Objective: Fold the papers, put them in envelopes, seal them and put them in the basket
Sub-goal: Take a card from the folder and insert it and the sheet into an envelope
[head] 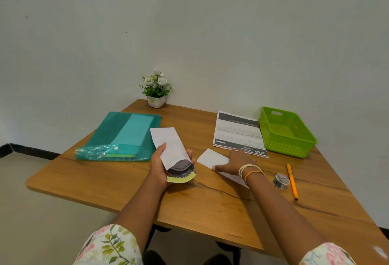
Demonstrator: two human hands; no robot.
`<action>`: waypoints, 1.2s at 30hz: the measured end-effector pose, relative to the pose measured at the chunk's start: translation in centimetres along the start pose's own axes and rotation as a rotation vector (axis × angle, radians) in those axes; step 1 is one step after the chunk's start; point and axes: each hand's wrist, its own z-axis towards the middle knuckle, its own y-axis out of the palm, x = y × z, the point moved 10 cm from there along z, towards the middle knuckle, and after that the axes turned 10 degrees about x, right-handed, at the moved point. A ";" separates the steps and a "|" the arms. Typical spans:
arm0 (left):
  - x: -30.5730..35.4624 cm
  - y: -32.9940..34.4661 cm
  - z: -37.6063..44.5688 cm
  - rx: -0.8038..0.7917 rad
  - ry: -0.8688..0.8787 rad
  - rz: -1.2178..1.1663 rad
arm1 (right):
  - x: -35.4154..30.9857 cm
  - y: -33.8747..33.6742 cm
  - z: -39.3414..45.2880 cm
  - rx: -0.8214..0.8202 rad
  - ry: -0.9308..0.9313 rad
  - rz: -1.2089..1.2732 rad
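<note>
Here, an envelope (170, 151) is held above the table (126, 191) by the left hand (161, 169), thumb on its face and fingers curled behind; the open mouth is turned toward the person, with a yellow-edged flap showing at the near end. A folded paper (211, 158) is lain flat on the table just right of the envelope, and the right hand (233, 162) is rested on it, palm down with fingers straight. A stack of printed papers (237, 134) is seen beyond that hand, with a green basket (288, 144) beside it at the right edge. A tape roll (281, 181) and a pen (292, 181) are noted near the right forearm. A teal folder (122, 138) is laid at the left, a potted plant (156, 89) at the back by the wall.
</note>
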 end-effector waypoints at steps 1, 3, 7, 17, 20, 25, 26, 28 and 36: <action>0.2 -0.1 0.1 -0.014 0.000 -0.012 | -0.3 0.2 0.0 -0.025 -0.005 0.012; 0.2 0.0 0.2 -0.049 -0.013 -0.017 | -0.5 0.8 -0.1 -0.074 0.020 0.068; 0.3 0.1 0.3 -0.073 -0.001 -0.024 | -1.2 1.0 -0.9 -0.130 0.071 0.133; 0.1 0.4 0.1 -0.064 -0.007 -0.074 | -3.0 -0.3 -2.6 -0.064 0.027 0.197; 0.3 0.3 0.0 -0.072 -0.001 -0.074 | -3.0 -0.4 -2.8 -0.074 0.041 0.364; 0.5 0.4 -0.4 -0.075 -0.002 -0.144 | -2.3 0.4 -4.1 -0.221 0.217 0.831; 0.5 0.4 -0.4 -0.074 0.005 -0.152 | -2.3 0.8 -4.7 -0.280 0.272 0.944; 0.8 0.1 -0.3 -0.070 0.019 -0.159 | -2.8 1.0 -5.8 -0.417 0.316 1.116; 1.4 -0.1 -0.3 -0.064 0.106 -0.150 | -3.9 0.3 -8.5 -0.627 0.202 1.151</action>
